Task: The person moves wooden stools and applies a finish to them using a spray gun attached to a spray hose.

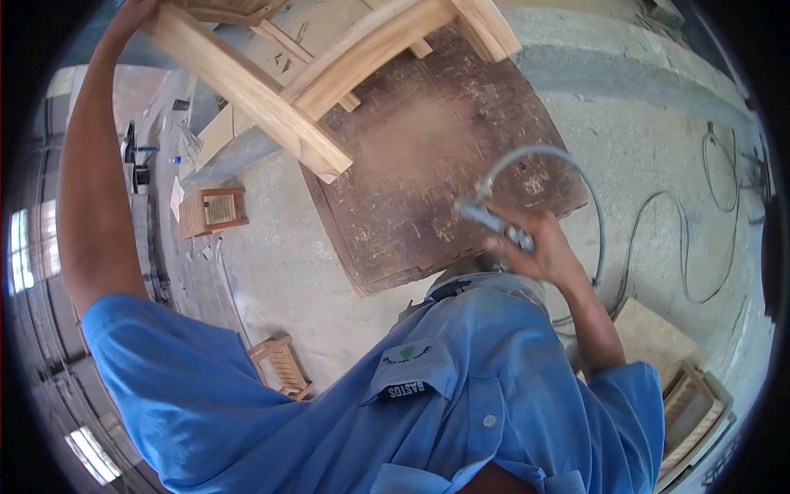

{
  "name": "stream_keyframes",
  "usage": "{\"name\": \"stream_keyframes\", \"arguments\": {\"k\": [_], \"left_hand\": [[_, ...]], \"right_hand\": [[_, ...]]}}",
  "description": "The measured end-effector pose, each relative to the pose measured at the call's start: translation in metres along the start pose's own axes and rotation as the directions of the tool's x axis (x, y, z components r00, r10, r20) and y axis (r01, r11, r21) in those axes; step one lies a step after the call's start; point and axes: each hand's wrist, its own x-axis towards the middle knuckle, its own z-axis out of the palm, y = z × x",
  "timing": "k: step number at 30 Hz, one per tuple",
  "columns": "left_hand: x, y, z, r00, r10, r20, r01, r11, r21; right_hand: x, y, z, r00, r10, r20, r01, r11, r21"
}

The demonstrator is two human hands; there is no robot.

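Observation:
My left hand (134, 11), at the top left edge of the view, is on the end of a pale wooden frame (247, 86); its fingers are mostly cut off. The frame is tilted over the far side of a worn brown tabletop (428, 156). In my right hand (539, 247) is a metal air gun (496, 222), held above the table's near right part, its nozzle towards the left. A grey hose (594, 193) loops from the tool round the right side of my hand. The tool is slightly blurred.
A small wooden stool (214, 212) stands on the floor at the left, and a slatted wooden piece (281, 366) lies lower down. More wooden frames (687, 412) are at the lower right. Hose (683, 239) snakes over the floor at the right, near a concrete ledge (625, 70).

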Motion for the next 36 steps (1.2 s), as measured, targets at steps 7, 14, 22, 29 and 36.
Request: {"name": "stream_keyframes", "arguments": {"k": [7, 14, 22, 29, 36], "left_hand": [[0.075, -0.091, 0.006, 0.983, 0.082, 0.166, -0.152, 0.871, 0.466], [0.054, -0.011, 0.099, 0.864, 0.47, -0.179, -0.493, 0.861, -0.124], [-0.064, 0.124, 0.032, 0.927, 0.36, 0.104, -0.311, 0.894, -0.322], [-0.026, 0.122, 0.037, 0.9, 0.401, 0.17, -0.422, 0.899, 0.115], [-0.072, 0.127, 0.024, 0.964, 0.115, 0.241, -0.143, 0.985, 0.098]], "right_hand": [[-0.045, -0.032, -0.027, 0.962, -0.168, 0.216, 0.178, 0.984, -0.025], [-0.08, -0.041, -0.053, 0.956, -0.154, 0.251, 0.175, 0.983, -0.061], [-0.103, -0.045, -0.076, 0.9, -0.432, 0.065, 0.429, 0.902, 0.056], [-0.103, -0.048, -0.088, 0.808, -0.585, -0.077, 0.589, 0.806, 0.054], [-0.078, -0.1, -0.111, 0.787, -0.616, 0.042, 0.61, 0.787, 0.096]]}}
